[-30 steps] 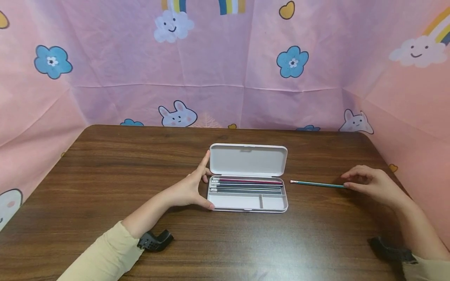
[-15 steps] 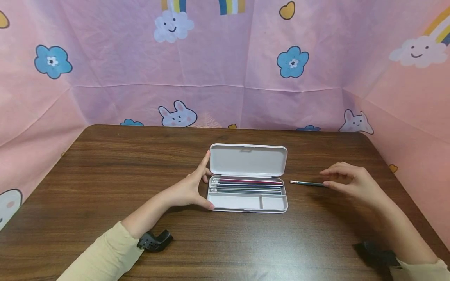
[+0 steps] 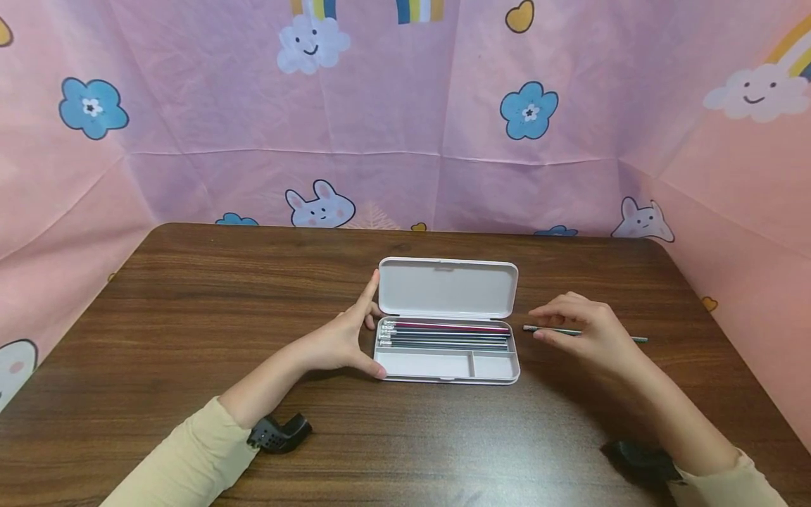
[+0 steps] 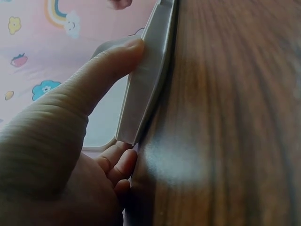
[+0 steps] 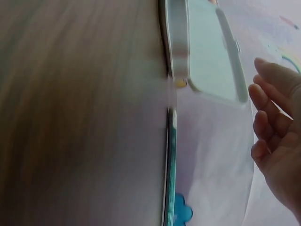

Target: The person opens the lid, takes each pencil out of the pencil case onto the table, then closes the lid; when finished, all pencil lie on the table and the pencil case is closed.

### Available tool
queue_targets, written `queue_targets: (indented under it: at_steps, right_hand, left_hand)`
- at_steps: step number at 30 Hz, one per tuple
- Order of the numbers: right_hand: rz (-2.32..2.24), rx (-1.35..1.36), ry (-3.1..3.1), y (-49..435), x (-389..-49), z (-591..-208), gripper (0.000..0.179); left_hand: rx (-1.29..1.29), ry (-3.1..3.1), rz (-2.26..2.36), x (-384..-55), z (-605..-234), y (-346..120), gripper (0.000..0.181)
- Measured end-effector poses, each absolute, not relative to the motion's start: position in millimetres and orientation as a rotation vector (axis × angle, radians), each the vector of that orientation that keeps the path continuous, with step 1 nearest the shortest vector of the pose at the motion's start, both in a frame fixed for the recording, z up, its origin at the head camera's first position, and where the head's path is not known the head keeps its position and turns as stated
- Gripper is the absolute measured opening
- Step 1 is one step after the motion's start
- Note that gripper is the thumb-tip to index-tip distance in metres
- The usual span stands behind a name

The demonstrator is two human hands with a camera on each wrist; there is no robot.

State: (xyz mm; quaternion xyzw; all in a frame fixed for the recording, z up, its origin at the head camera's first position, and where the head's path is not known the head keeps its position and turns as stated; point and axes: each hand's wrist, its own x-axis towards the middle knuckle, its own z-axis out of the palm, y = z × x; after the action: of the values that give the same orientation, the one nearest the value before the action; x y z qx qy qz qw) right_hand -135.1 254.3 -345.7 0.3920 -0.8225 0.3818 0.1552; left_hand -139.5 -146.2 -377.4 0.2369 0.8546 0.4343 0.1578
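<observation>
A white pencil case lies with its lid raised; several pencils fill its back compartment, eraser ends to the left. My left hand holds the case's left end, thumb at the front corner, fingers along the back and lid. In the left wrist view the thumb presses the case's side. A single teal pencil lies on the table right of the case, its eraser end towards it. Above that pencil hovers my right hand, thumb and fingers apart, holding nothing.
Brown wooden table under everything. A pink curtain with cartoon prints encloses the back and sides. In the head view, black wrist mounts sit near both sleeves.
My right hand has moved left along the loose pencil, from its far end towards its eraser end, uncovering the right tip. The left hand and the case have stayed in place.
</observation>
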Motion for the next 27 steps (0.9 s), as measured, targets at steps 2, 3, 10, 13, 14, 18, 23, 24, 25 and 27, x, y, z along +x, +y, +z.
queue_targets:
  at_steps: [2,3,10,13,14,18,23,24,25,27]
  right_hand:
    - [1.114,1.115,-2.391,247.7,-135.0,-345.9,0.038]
    - [1.122,1.104,-2.417,244.4,-134.6,-345.8,0.035]
    - [1.134,1.038,-2.58,224.8,-133.8,-346.1,0.026]
    - [1.126,1.037,-2.617,218.3,-135.2,-348.1,0.025]
    - [1.121,1.041,-2.628,216.4,-136.0,-349.0,0.024]
    - [1.094,1.053,-2.67,211.4,-139.5,-352.7,0.022]
    - [1.045,1.073,-2.7,209.2,-144.1,-356.4,0.021]
    - [1.033,1.076,-2.706,209.2,-145.0,-357.5,0.02]
    - [1.026,1.079,-2.714,208.9,-145.5,-358.0,0.021]
    - [1.012,1.08,-2.731,208.8,-146.4,-359.9,0.021]
  left_hand:
    - [0.676,2.445,1.237,-139.3,-377.0,-145.7,0.15]
    - [0.676,2.443,1.236,-139.2,-376.9,-145.5,0.15]
    - [0.671,2.442,1.23,-139.2,-376.3,-144.7,0.15]
    - [0.665,2.449,1.224,-139.2,-375.8,-144.6,0.15]
    - [0.664,2.45,1.223,-139.2,-375.7,-144.6,0.15]
    - [0.667,2.452,1.223,-139.4,-375.2,-144.3,0.151]
    - [0.677,2.461,1.217,-140.3,-376.0,-144.7,0.151]
    - [0.677,2.463,1.215,-140.5,-376.4,-144.8,0.151]
    - [0.678,2.465,1.215,-140.6,-376.7,-144.8,0.151]
    - [0.68,2.465,1.215,-140.9,-377.3,-144.5,0.151]
